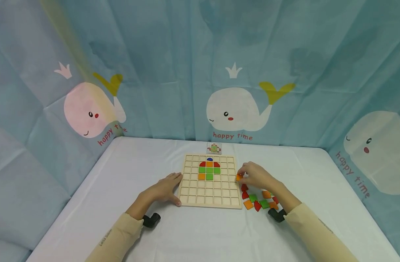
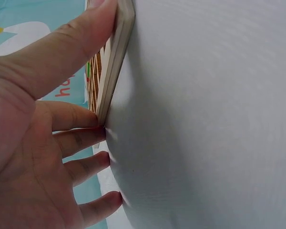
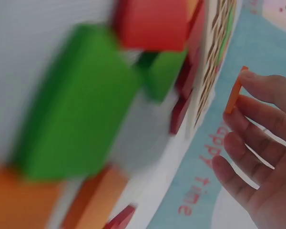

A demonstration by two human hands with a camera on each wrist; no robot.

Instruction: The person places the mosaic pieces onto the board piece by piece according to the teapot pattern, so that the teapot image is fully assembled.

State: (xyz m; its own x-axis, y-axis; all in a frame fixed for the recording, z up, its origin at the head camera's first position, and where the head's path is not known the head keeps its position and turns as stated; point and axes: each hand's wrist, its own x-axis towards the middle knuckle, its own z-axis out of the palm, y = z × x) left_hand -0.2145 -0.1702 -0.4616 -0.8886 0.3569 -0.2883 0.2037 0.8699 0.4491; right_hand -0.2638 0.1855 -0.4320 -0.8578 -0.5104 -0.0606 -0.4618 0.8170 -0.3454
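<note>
A wooden grid board (image 1: 190, 200) lies on the white table. On it sit a blue half-round tile (image 1: 210, 159), red curved tiles, orange squares and several green squares (image 1: 209, 177). My left hand (image 1: 165, 187) rests at the board's left edge, fingers extended and thumb against the near left corner; the left wrist view shows the thumb on the board's rim. Just off the board's right edge, my right hand (image 1: 257, 175) pinches an orange square tile (image 3: 236, 90) between thumb and fingertips. The right wrist view shows that tile edge-on, the other fingers loosely bent.
Loose red, green and orange tiles (image 1: 264, 204) lie scattered right of the board, below my right hand and forearm. A small picture card (image 1: 214, 148) lies beyond the board's far edge. Behind the table hangs a blue curtain (image 1: 160, 109) printed with whales.
</note>
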